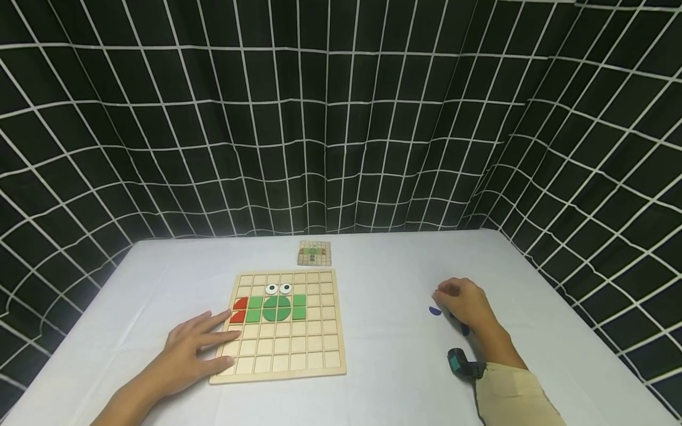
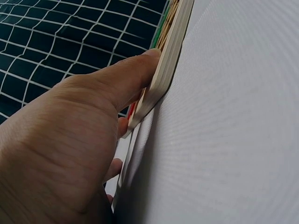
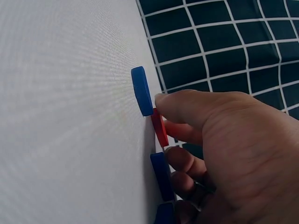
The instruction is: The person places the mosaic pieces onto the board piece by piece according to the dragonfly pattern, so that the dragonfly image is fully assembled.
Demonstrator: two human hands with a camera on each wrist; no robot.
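Note:
My left hand (image 1: 186,352) rests on the left edge of a wooden grid board (image 1: 319,355), fingers spread and fairly straight. In the left wrist view its thumb lies on the rim of the board (image 2: 168,65). On the board lie red quarter-round pieces (image 1: 238,316), green squares (image 1: 299,300), a green circle (image 1: 277,309) of quarter pieces and two white eye pieces (image 1: 286,289). Off to the right, my right hand (image 1: 466,302) bends over the table, thumb and index finger pinching a red piece (image 3: 160,128). Blue pieces (image 3: 142,91) lie close around its fingers, one a half circle (image 1: 435,310).
A small pattern card (image 1: 314,253) lies behind the board, showing a similar figure. White cloth (image 1: 389,331) covers the table. Black curtains (image 1: 330,118) with a white grid stand at the back and sides. A black wrist camera (image 1: 459,361) sticks out from the right sleeve.

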